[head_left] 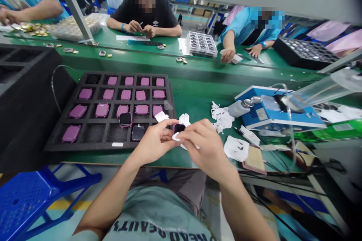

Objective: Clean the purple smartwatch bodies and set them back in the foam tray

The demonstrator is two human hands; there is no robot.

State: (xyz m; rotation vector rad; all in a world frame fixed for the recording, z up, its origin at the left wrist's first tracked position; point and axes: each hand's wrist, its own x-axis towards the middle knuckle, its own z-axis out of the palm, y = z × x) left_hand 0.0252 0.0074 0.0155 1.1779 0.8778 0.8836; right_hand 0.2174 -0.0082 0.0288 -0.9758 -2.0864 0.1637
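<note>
My left hand [157, 140] is closed around the edge of a small smartwatch [178, 128] with a dark screen and purple case. My right hand [206, 146] is closed in a pinch on a small white wipe [176, 137], which touches the near edge of that watch. Left of my hands lies a black foam tray [96, 147] whose compartments hold several purple watch cases [102, 110]. One watch with its screen up [125, 119] rests tilted on the dividers, and another dark-screened watch [138, 133] lies in the front row.
Crumpled white paper [222, 117] with dark specks, a metal-topped bottle [239, 108] and a blue machine [278, 107] stand to the right. A sponge pad [254, 158] lies near the front edge. Across the belt, co-workers handle parts. A blue stool [25, 199] stands at lower left.
</note>
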